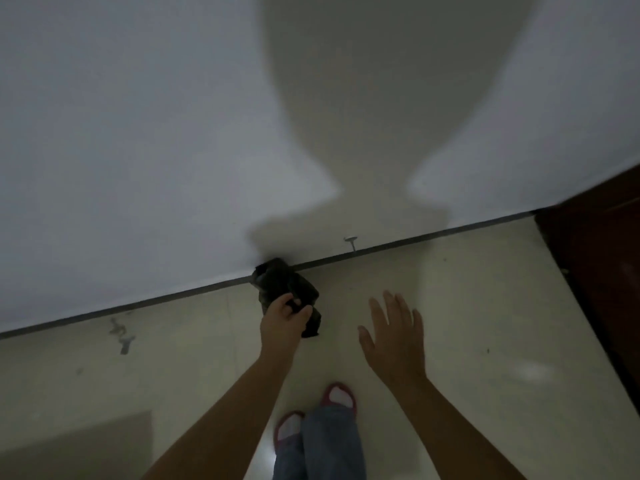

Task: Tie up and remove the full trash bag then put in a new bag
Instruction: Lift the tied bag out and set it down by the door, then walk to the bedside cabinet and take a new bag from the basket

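My left hand is stretched out in front of me, fingers closed on a small dark bundle, a folded black trash bag, held near the line where wall and floor meet. My right hand is open beside it, fingers spread, palm down, holding nothing. No bin and no full bag are in view.
A white wall with my shadow fills the upper view. Below is pale tiled floor with a small doorstop at the skirting line. A dark wooden door or cabinet stands at the right. My feet in pink slippers are below.
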`<state>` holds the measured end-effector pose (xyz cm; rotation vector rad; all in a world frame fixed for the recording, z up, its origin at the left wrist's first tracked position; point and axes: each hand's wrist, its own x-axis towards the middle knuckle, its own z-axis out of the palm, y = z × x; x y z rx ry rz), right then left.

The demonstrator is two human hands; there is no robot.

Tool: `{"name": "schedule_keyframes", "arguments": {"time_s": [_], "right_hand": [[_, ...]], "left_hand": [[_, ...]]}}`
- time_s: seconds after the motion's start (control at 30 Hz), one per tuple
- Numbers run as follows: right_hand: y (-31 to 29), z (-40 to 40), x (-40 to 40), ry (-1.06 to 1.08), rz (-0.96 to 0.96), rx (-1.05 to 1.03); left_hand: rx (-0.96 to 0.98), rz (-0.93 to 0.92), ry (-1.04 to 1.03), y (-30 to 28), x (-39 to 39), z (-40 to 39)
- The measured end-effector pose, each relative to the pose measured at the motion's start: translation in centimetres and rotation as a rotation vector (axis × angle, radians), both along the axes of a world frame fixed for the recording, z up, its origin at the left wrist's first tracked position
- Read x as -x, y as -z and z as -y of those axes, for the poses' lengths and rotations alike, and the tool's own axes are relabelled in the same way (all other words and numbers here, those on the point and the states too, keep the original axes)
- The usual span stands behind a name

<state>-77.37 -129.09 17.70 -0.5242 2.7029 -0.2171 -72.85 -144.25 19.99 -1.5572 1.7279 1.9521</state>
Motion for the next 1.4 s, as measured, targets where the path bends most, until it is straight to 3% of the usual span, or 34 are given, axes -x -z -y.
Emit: {"name": "schedule_keyframes", "arguments": {"time_s": [0.1,0.27,0.53,0.83,1.0,1.1,1.2,1.4], "right_hand": [[4.2,0.1,2.7,0.028,-0.010,-0.002],[7.4,-0.8,5.6,0.068,-0.011,-0.040],[7.5,-2.1,6.7,0.162,0.063,-0.023],[3.0,-4.9,5.8,0.364,0.071,-0.005],[-2.6,-8.8,3.3,0.589,0.054,-0.010],[-7.7,-12.3,0.4,0.779,-0.039,-0.003],[-12.4,-16.1,-4.1,1.009,-0.142,-0.042],[-20.2,-24.3,-18.8,1.420,-0.191,-0.169]], "left_hand": [[-0.132,-0.042,-0.015,4.5,4.0,0.2],[-0.069,-0.098,0.083,6.9,9.8,0.1],[0.238,0.053,0.493,7.5,11.5,-0.7],[0.609,0.283,0.962,3.5,10.7,-3.3],[0.838,0.006,1.461,-1.3,10.6,-8.3],[0.964,-0.339,1.719,-4.9,10.4,-12.8],[1.086,-0.540,1.937,-9.2,9.4,-18.3],[1.002,-0.841,2.267,-18.2,0.3,-31.1]]}}
